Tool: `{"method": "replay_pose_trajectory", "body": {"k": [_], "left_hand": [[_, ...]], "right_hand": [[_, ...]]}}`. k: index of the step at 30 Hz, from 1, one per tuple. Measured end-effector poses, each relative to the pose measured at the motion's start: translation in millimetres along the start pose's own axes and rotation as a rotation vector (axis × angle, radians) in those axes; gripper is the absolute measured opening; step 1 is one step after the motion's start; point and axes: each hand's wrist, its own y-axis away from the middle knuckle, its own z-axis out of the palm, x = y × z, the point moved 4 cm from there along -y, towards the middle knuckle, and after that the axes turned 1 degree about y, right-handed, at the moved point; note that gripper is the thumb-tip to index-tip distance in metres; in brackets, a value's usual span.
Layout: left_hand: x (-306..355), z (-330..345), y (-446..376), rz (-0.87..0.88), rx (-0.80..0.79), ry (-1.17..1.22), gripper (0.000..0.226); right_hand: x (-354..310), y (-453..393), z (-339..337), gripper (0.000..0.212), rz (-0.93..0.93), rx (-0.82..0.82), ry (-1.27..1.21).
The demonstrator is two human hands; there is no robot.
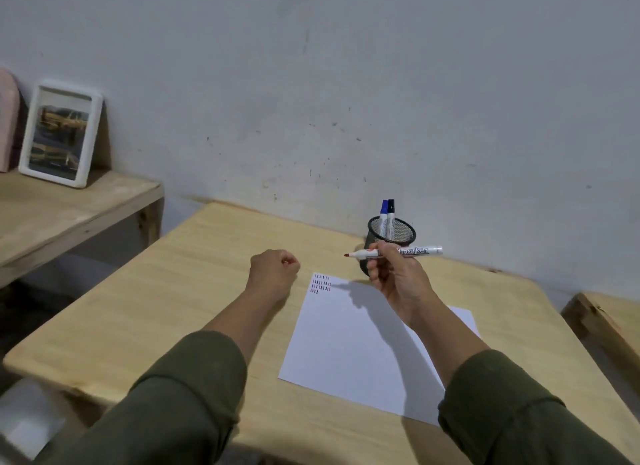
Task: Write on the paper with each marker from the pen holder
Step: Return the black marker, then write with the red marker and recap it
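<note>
Red-tipped and uncapped, the marker lies level in the right hand, whose fingers are clamped round its barrel, tip towards 9 o'clock, in the air above the paper. At 12 o'clock from that hand stands the mesh pen holder with a blue and a black marker upright inside. Left hand is closed in a fist; whether it hides the cap I cannot tell. For a clean row, tilt the tip down beside the small strokes at the sheet's 11 o'clock corner and steady the paper on the worktop
</note>
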Motion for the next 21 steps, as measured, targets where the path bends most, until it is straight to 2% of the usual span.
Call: {"method": "replay_pose_trajectory", "body": {"k": [4,7,12,15,19,21], "left_hand": [[-14,14,-13,0.007,-0.047,-0.214,0.019],[-17,21,-15,0.041,-0.045,-0.281,0.019],[-21,24,-15,0.055,-0.05,-0.222,0.024],[-22,17,-5,0.041,-0.012,-0.105,0.039],[-18,4,16,0.208,0.073,-0.063,0.041],[-16,2,28,0.314,0.019,-0.115,0.038]], "right_hand": [[7,-6,-1,0.016,0.015,0.0,0.034],[10,-9,-1,0.016,0.025,-0.009,0.052],[15,-13,-1,0.019,0.024,-0.016,0.054],[18,-11,0,0.017,0.024,0.0,0.039],[26,-9,2,0.018,0.033,0.046,0.011],[32,-8,3,0.016,0.024,0.081,0.024]]}}
